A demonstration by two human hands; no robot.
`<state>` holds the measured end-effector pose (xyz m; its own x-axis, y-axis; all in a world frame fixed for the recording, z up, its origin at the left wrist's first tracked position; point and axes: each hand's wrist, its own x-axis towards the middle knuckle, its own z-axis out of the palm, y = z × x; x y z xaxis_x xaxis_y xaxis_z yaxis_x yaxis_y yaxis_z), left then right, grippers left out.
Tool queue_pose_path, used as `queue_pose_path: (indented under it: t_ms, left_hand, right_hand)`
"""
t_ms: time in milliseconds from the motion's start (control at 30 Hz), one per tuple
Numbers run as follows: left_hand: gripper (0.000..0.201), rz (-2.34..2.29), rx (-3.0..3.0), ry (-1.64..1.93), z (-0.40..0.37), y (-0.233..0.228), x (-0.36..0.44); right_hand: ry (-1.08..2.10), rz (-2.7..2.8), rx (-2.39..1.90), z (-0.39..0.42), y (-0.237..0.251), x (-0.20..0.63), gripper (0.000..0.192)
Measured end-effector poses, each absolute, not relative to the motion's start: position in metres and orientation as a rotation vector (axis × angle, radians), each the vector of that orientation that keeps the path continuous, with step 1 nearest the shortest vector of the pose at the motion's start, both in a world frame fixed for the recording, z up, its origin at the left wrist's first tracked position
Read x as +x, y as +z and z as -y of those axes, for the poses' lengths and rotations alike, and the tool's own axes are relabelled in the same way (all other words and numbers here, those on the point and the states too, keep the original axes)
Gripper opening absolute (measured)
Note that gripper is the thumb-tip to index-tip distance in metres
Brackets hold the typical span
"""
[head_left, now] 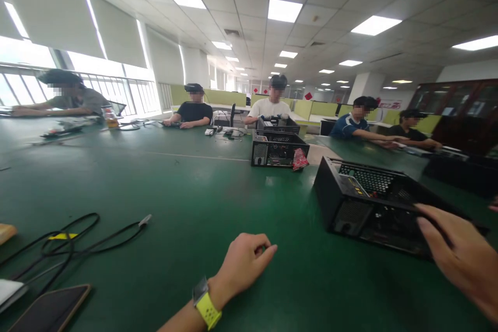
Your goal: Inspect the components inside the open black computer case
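Low over the green table, my left hand [247, 262] has its fingers curled in toward the thumb, with nothing visible in them. A watch with a yellow-green band [208, 308] is on that wrist. On the right lies a black computer case [350, 215], its top side uncovered, with a power supply [352, 185] showing inside. My right hand [459, 254] is at the near right part of this case, fingers stretched out and apart against its upper edge. Whether the fingertips press on the case cannot be made out.
Black cables [73, 244] and a phone [52, 308] lie at the left. Another open computer case [280, 150] with a red packet [299, 160] stands farther back. A bottle [111, 118] is at the far left. Several people sit around the table [175, 187].
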<state>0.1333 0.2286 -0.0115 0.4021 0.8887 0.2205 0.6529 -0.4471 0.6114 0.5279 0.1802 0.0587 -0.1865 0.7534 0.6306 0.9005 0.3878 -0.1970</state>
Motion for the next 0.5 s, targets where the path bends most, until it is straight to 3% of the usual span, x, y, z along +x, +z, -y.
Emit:
queue_pose_path:
  t_ms: [67,200,367,500]
  left_hand:
    - [0.036,-1.346,2.244,0.712,-0.225,-0.015,0.126]
    - [0.039,-1.449,2.202,0.698,-0.219,-0.022,0.094]
    - [0.044,-1.493,2.182,0.686,-0.222,-0.013,0.058]
    - [0.042,-1.412,2.311,0.748,-0.236,0.030,0.074]
  right_hand:
    - [-0.543,1.919,-1.626,-0.218,0.060,0.550,0.035]
    - [-0.595,1.913,-2.034,-0.276,0.043,0.561,0.060]
    - [-0.691,1.726,-2.230,-0.268,0.026,0.532,0.046]
    - [-0.655,1.753,-2.135,-0.220,0.026,0.461,0.049]
